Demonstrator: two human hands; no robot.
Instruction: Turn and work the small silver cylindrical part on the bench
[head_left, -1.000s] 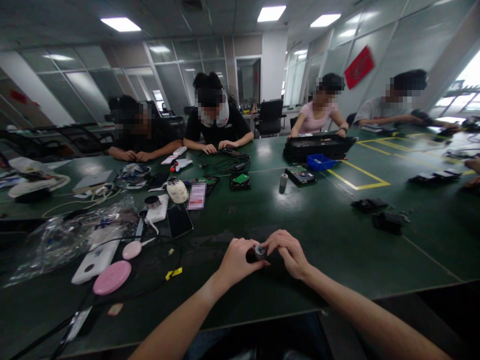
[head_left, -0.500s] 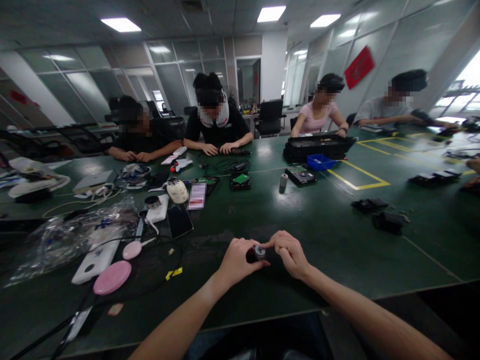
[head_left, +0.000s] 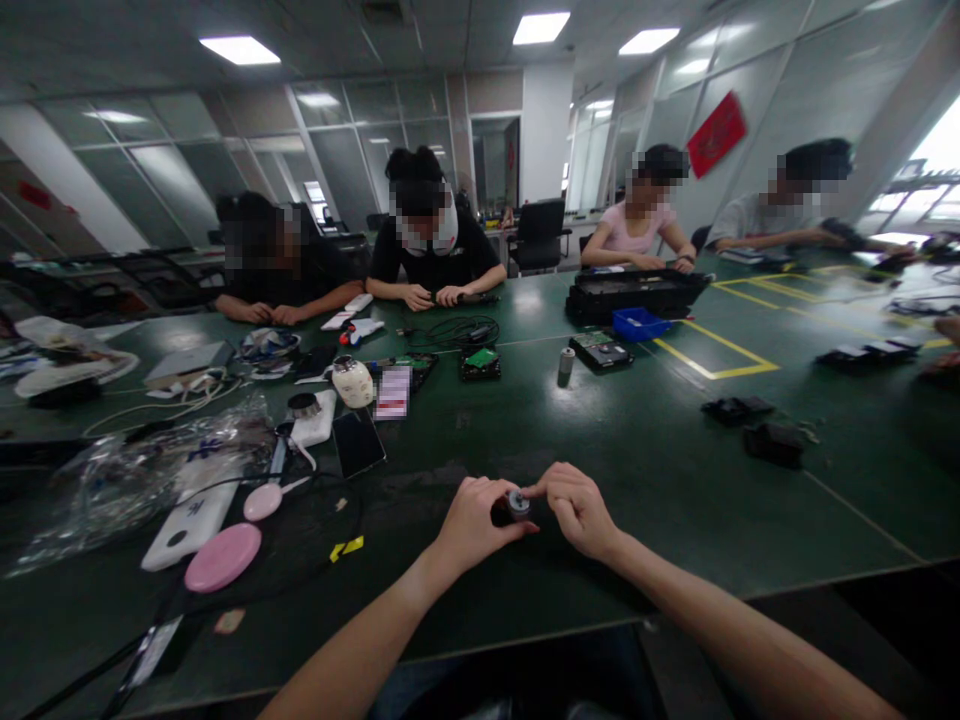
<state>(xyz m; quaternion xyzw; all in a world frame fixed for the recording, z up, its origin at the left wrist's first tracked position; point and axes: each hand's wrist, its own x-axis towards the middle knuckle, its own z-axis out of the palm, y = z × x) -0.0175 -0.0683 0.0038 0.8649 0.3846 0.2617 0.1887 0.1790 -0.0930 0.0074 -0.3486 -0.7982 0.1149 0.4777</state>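
Observation:
Near the table's front edge, my left hand (head_left: pixel 474 522) is curled around a small silver motor (head_left: pixel 518 505), thumb on the near side and fingers on the far side. The motor is a short metal cylinder with a small shaft standing up from its top. My right hand (head_left: pixel 577 508) is beside it, its index finger stretched out to the motor's upper rim. The other fingers of that hand are folded in, and whatever they might hold is hidden. A similar metal cylinder (head_left: pixel 566 367) stands upright farther back on the green table (head_left: pixel 480 590).
Left of my hands lie a dark phone (head_left: pixel 358 443), a pink disc (head_left: pixel 223 557), clear plastic wrapping (head_left: pixel 142 480) and cables. A hard drive (head_left: pixel 601 350), a blue tray (head_left: pixel 640 323) and black parts (head_left: pixel 772 445) lie to the right. Several people sit across the table.
Almost nothing differs. Both hands stay around the motor, with only a slight shift of the right hand's fingers. The view has moved very slightly.

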